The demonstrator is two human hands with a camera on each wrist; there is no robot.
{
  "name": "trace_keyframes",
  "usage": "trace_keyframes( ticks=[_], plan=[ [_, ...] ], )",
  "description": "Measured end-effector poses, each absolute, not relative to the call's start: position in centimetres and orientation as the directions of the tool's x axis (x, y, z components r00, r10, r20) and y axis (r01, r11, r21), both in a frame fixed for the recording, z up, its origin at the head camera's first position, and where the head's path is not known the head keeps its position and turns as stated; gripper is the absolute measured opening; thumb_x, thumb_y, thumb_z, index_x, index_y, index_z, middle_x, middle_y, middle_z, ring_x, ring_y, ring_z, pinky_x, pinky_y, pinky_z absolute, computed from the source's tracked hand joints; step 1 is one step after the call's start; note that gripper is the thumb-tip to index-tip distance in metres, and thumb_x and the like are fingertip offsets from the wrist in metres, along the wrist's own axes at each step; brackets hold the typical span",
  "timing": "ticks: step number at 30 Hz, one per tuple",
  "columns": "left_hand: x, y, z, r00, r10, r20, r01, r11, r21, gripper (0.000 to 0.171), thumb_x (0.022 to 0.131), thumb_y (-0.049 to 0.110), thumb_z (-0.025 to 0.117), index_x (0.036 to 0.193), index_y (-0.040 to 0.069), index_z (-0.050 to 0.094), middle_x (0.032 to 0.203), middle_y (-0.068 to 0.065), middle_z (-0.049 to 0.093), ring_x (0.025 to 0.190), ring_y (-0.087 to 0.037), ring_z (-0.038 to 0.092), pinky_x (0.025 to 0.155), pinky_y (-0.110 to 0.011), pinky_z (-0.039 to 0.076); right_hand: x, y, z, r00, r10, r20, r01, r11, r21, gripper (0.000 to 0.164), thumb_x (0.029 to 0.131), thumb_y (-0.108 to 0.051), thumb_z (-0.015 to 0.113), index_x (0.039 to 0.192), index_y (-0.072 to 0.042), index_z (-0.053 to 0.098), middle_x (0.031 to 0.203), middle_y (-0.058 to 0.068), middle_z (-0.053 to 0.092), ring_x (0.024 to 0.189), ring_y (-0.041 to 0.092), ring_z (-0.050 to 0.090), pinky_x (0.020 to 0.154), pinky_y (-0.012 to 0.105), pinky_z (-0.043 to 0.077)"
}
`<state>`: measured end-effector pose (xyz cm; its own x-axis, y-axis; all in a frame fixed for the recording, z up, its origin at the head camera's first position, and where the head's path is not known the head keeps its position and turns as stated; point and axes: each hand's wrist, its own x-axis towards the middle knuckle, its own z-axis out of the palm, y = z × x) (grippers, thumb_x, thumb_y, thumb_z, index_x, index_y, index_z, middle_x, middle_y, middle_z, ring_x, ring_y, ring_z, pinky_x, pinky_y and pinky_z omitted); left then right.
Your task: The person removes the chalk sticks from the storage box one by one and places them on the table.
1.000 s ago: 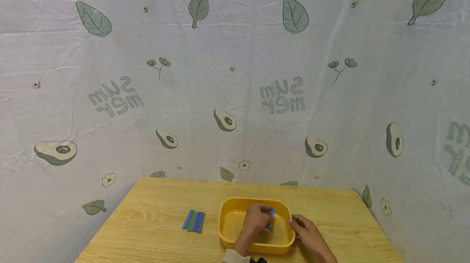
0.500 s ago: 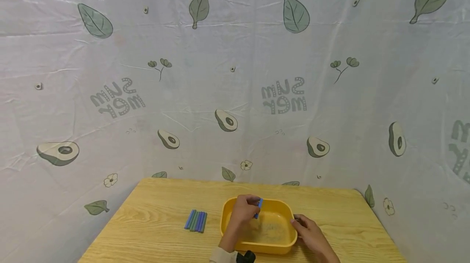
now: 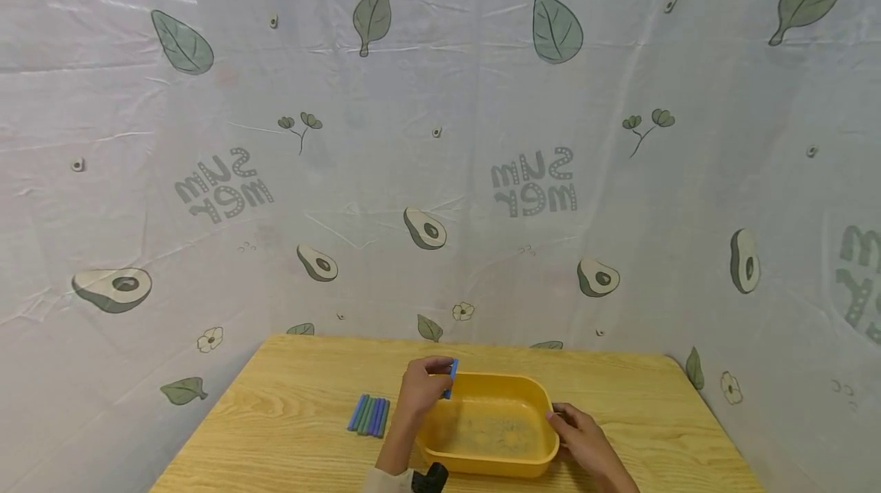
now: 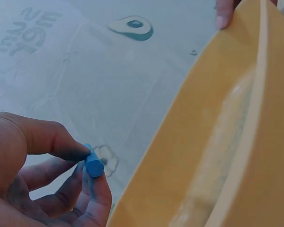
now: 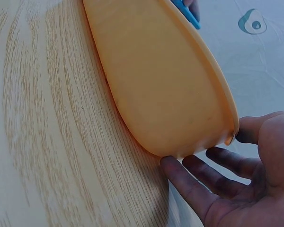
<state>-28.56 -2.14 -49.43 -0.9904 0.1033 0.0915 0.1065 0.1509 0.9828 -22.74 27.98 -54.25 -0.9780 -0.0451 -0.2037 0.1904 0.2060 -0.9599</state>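
A blue chalk stick (image 4: 94, 166) is pinched between the thumb and fingers of my left hand (image 3: 421, 387). Dark dust coats those fingertips. In the head view this hand is over the left rim of a yellow plastic tub (image 3: 505, 467). My right hand (image 3: 581, 436) holds the tub's right end. The right wrist view has its thumb at the rim and its fingers against the outer wall (image 5: 156, 85). Greyish dust marks the tub's floor. Left of the tub, several blue, green and violet chalk sticks (image 3: 369, 416) lie side by side in a row.
Everything stands on a light wood-grain table (image 3: 289, 394). A pale curtain (image 3: 358, 172) printed with leaves and avocados hangs behind the table and along both sides.
My left hand has lifted the blue chalk stick from inside the tub and carried it left to the tub's left rim. The right hand keeps its hold on the tub.
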Motion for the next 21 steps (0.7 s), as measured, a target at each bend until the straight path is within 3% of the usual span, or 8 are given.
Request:
trace_keyframes(
  ticks=[9,21],
  plan=[
    [-28.8,-5.7,-49.6,-0.992,0.06,0.11,0.12,0.192,0.974,0.04,0.087,-0.004,0.069,0.127,-0.006,0.075,0.114,-0.024,0.072,0.081,-0.015,0.067,0.068,-0.032,0.061,-23.2,27.9,-54.6,-0.977,-0.045,-0.208,0.195,0.203,-0.96,0.064,0.115,-0.033,0.051,0.155,0.016,0.039,0.138,0.033,0.062,0.113,0.037,0.076,0.088,0.047,0.066],
    [-29.2,-10.3,-50.3,-0.997,-0.015,0.074,0.068,0.246,0.967,0.042,0.089,-0.003,0.066,0.13,-0.005,0.073,0.121,-0.026,0.073,0.09,-0.019,0.068,0.076,-0.039,0.061,-23.3,27.9,-54.5,-0.979,-0.005,-0.204,0.197,0.233,-0.952,0.061,0.115,-0.031,0.051,0.153,0.015,0.043,0.135,0.032,0.064,0.11,0.036,0.076,0.086,0.047,0.066]
  ],
)
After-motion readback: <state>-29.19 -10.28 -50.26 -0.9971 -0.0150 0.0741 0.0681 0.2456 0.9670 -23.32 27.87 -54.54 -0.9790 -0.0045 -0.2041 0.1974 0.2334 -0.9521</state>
